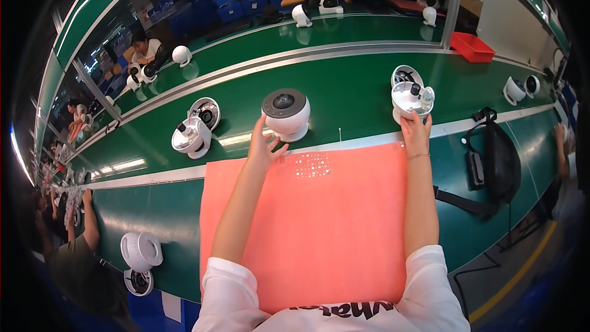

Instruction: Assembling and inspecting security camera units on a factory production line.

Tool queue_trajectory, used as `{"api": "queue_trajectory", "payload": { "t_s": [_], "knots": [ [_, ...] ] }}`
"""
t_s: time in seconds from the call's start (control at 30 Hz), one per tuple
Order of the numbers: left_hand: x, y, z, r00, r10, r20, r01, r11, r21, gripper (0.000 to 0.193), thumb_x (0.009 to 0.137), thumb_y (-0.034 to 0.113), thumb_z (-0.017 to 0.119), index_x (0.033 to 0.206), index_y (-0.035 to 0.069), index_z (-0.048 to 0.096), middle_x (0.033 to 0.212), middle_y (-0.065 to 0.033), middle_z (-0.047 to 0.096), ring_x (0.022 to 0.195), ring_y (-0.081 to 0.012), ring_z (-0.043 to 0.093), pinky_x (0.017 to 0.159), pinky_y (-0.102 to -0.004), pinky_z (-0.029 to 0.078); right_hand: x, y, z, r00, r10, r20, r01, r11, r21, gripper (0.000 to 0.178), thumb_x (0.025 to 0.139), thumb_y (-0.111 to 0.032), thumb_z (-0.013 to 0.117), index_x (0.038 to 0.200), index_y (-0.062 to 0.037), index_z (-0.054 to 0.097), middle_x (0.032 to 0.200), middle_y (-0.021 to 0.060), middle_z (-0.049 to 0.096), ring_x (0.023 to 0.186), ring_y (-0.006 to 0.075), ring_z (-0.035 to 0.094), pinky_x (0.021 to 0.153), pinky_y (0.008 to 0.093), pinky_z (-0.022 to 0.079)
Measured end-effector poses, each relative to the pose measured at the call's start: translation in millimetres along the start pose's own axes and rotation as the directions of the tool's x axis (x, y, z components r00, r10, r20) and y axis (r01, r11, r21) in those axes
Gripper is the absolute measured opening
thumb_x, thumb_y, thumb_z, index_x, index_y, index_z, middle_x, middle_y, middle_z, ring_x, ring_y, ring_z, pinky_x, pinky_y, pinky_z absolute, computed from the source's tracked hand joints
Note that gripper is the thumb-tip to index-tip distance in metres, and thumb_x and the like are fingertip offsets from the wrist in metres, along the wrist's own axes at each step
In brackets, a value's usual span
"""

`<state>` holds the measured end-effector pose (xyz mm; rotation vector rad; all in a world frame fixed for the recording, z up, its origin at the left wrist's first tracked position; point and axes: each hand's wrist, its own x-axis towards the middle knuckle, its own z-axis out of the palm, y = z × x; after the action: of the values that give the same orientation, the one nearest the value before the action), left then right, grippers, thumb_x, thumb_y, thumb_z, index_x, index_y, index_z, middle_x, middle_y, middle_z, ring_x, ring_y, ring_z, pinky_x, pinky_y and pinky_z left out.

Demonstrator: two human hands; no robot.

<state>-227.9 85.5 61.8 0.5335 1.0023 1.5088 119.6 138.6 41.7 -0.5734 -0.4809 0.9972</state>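
Note:
At the far edge of the pink mat (307, 233), my left hand (264, 146) has its fingers spread. It is beside a round white device (287, 117) with a dark grey top and a black dome, which stands upright on a small foot. Its fingertips reach the device's left side; whether they touch is hard to tell. Farther right, my right hand (416, 132) grips the near side of an opened white housing (407, 99) on the green surface. A black part and a clear piece show inside it, and a second round half (405, 75) sits behind.
Small shiny pieces (313, 164) lie on the mat. Another opened white housing (192, 135) stands left, and more (141, 251) lie lower left. A black bag (499, 160) is at right, and a red bin (473, 47) is at the back. Other people work around the line.

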Motion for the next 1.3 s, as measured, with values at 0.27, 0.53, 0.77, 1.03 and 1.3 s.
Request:
{"api": "queue_trajectory", "payload": {
  "t_s": [0.27, 0.53, 0.77, 1.03, 1.3],
  "knots": [
    [-99, -2, -46, 0.844, 0.043, 0.535, 0.216, 0.886, -0.41, 0.057, 0.087, 0.054, 0.047, 0.123, 0.01, 0.04, 0.139, -0.0232, 0.033, 0.118, -0.0308, 0.046, 0.096, -0.0392, 0.043, -86, -43, 71, 0.899, 0.189, 0.396, -0.061, 0.947, -0.314, 0.06, 0.087, -0.013, 0.054, 0.14, -0.0132, 0.025, 0.114, 0.0174, 0.055, 0.101, 0.0266, 0.06, 0.086, 0.0341, 0.051],
    [-136, -34, -107, 0.78, -0.09, 0.619, 0.473, 0.731, -0.491, 0.066, 0.089, 0.059, 0.034, 0.14, 0.017, 0.027, 0.139, -0.0204, 0.036, 0.118, -0.0299, 0.049, 0.087, -0.034, 0.051, -178, -8, 86, 0.513, 0.742, 0.433, -0.434, 0.659, -0.614, 0.061, 0.086, -0.015, 0.048, 0.142, -0.0112, 0.025, 0.113, 0.0094, 0.058, 0.09, 0.0191, 0.064, 0.081, 0.0338, 0.053],
    [-143, -51, -167, 0.797, -0.166, 0.581, 0.472, 0.771, -0.427, 0.081, 0.085, 0.065, 0.037, 0.139, 0.006, 0.029, 0.121, -0.0148, 0.054, 0.106, -0.0287, 0.057, 0.093, -0.0448, 0.046, -208, -5, 75, 0.332, 0.904, 0.269, -0.279, 0.366, -0.888, 0.053, 0.083, -0.009, 0.05, 0.135, -0.0052, 0.041, 0.106, 0.004, 0.059, 0.09, 0.0111, 0.058, 0.08, 0.0275, 0.049],
    [-156, -62, -176, 0.748, -0.151, 0.646, 0.513, 0.75, -0.418, 0.077, 0.087, 0.055, 0.031, 0.14, 0.0, 0.026, 0.124, -0.0189, 0.052, 0.106, -0.029, 0.056, 0.091, -0.0399, 0.045, -227, -8, 53, 0.632, 0.624, 0.459, 0.237, 0.408, -0.881, 0.049, 0.082, -0.012, 0.055, 0.129, -0.0014, 0.045, 0.122, 0.012, 0.051, 0.113, 0.0212, 0.048, 0.096, 0.0325, 0.037],
    [-194, -68, -173, 0.887, -0.393, 0.243, 0.462, 0.736, -0.495, 0.056, 0.087, 0.054, 0.038, 0.105, 0.007, 0.063, 0.101, -0.01, 0.064, 0.09, -0.0258, 0.061, 0.087, -0.0392, 0.047, -360, 22, 117, -0.141, 0.374, 0.917, 0.925, 0.379, -0.012, 0.049, 0.073, -0.018, 0.063, 0.12, -0.005, 0.053, 0.126, 0.0188, 0.047, 0.109, 0.0335, 0.051, 0.089, 0.0445, 0.043]
  ]
}}
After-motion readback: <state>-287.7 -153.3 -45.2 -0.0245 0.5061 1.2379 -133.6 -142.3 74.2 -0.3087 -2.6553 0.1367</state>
